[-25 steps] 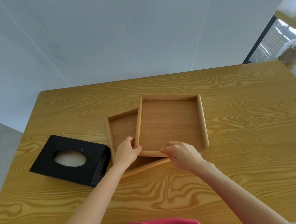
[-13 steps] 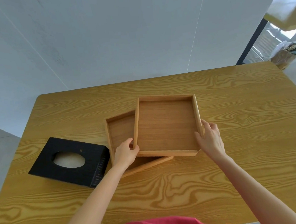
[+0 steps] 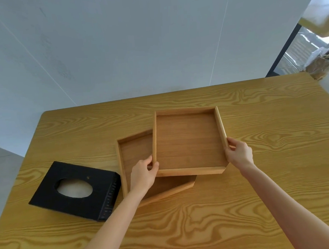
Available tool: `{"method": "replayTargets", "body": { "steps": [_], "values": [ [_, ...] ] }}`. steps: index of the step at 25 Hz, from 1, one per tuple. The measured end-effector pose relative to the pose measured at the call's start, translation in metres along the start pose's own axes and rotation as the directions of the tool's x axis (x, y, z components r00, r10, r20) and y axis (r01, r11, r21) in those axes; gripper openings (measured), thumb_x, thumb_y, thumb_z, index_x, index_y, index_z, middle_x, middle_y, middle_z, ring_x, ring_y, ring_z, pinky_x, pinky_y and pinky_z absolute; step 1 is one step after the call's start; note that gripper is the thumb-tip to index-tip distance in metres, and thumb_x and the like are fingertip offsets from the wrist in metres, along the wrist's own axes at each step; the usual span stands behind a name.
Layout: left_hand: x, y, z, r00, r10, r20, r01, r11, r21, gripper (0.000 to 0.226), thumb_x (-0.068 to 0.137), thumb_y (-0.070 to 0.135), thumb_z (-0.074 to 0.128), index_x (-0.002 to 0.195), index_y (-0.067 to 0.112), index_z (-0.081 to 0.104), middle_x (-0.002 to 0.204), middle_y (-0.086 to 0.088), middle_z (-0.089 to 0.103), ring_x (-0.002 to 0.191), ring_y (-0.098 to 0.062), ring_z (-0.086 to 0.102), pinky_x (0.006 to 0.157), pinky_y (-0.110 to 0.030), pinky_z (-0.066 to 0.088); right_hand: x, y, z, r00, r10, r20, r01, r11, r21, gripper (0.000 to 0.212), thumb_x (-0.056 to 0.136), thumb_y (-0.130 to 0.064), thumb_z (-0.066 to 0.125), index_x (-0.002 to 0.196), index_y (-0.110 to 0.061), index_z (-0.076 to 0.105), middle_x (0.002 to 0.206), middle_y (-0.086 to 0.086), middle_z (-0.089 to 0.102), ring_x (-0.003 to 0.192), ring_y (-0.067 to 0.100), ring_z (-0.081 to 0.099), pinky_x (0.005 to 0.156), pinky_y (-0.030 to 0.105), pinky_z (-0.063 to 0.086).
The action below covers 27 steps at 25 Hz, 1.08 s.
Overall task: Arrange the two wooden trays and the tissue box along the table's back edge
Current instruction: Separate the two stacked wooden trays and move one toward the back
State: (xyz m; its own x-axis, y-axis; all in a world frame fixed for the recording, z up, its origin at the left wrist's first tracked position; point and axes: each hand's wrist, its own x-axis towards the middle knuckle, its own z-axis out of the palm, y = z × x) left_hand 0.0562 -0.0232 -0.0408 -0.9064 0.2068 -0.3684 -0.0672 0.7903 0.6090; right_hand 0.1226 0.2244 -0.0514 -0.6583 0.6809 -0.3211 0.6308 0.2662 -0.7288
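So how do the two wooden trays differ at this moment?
The upper tray is gripped at its sides by the left hand and right hand; the lower tray is not gripped. The upper tray sits roughly square to the table; the lower one is rotated. The upper shows fully; the lower is half covered. Both are shallow, empty and wooden.
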Motion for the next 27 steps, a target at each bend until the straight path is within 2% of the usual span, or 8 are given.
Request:
{"method": "replayTargets", "body": {
  "steps": [5, 8, 14, 17, 22, 27],
  "values": [
    [0.029, 0.039, 0.003, 0.998, 0.054, 0.015, -0.054, 0.998, -0.02, 0.049, 0.092, 0.03, 0.048, 0.135, 0.009, 0.041, 0.135, -0.016, 0.052, 0.109, -0.031, 0.06, 0.098, -0.041, 0.048, 0.041, -0.018, -0.025, 0.998, 0.013, -0.068, -0.008, 0.997, 0.076, 0.041, 0.087, -0.004, 0.051, 0.127, -0.01, 0.05, 0.128, 0.014, 0.059, 0.116, 0.028, 0.055, 0.099, 0.038, 0.044],
    [0.049, 0.067, 0.008, 0.995, 0.097, 0.014, -0.097, 0.995, -0.006, 0.049, 0.091, 0.031, 0.05, 0.135, 0.009, 0.042, 0.133, -0.012, 0.054, 0.119, -0.026, 0.055, 0.102, -0.036, 0.044, 0.065, -0.026, -0.043, 0.994, 0.033, -0.106, -0.022, 0.994, 0.106, 0.041, 0.087, -0.004, 0.052, 0.128, -0.011, 0.05, 0.129, 0.012, 0.058, 0.119, 0.026, 0.053, 0.101, 0.034, 0.04],
    [0.074, 0.107, 0.029, 0.996, 0.088, 0.029, -0.086, 0.995, -0.045, 0.049, 0.09, 0.028, 0.053, 0.132, 0.006, 0.045, 0.128, -0.012, 0.059, 0.119, -0.024, 0.054, 0.1, -0.032, 0.042, 0.107, -0.035, -0.071, 0.988, 0.057, -0.143, -0.045, 0.995, 0.086, 0.04, 0.089, -0.004, 0.049, 0.129, -0.013, 0.049, 0.132, 0.011, 0.056, 0.12, 0.027, 0.052, 0.1, 0.036, 0.041],
    [0.084, 0.114, 0.041, 0.996, 0.077, 0.041, -0.075, 0.997, -0.03, 0.049, 0.089, 0.028, 0.054, 0.131, 0.004, 0.046, 0.126, -0.013, 0.06, 0.116, -0.024, 0.056, 0.098, -0.032, 0.043, 0.123, -0.034, -0.076, 0.989, 0.057, -0.138, -0.046, 0.996, 0.083, 0.04, 0.09, -0.004, 0.048, 0.129, -0.013, 0.049, 0.133, 0.011, 0.055, 0.121, 0.027, 0.051, 0.099, 0.034, 0.041],
    [0.094, 0.11, 0.058, 0.997, 0.056, 0.047, -0.057, 0.998, 0.012, 0.048, 0.091, 0.025, 0.052, 0.133, 0.004, 0.043, 0.131, -0.014, 0.05, 0.115, -0.023, 0.053, 0.093, -0.029, 0.043, 0.14, -0.026, -0.067, 0.991, 0.085, -0.101, -0.075, 0.992, 0.102, 0.039, 0.09, -0.005, 0.048, 0.128, -0.015, 0.05, 0.132, 0.01, 0.056, 0.12, 0.025, 0.052, 0.094, 0.029, 0.04],
    [0.094, 0.096, 0.065, 0.998, 0.051, 0.026, -0.051, 0.999, 0.016, 0.049, 0.09, 0.024, 0.051, 0.134, 0.002, 0.042, 0.125, -0.011, 0.051, 0.099, -0.017, 0.055, 0.08, -0.02, 0.04, 0.143, -0.02, -0.049, 0.991, 0.103, -0.08, -0.094, 0.99, 0.106, 0.038, 0.09, -0.006, 0.048, 0.126, -0.016, 0.052, 0.131, 0.009, 0.057, 0.118, 0.024, 0.053, 0.091, 0.025, 0.039]
  ]
}}
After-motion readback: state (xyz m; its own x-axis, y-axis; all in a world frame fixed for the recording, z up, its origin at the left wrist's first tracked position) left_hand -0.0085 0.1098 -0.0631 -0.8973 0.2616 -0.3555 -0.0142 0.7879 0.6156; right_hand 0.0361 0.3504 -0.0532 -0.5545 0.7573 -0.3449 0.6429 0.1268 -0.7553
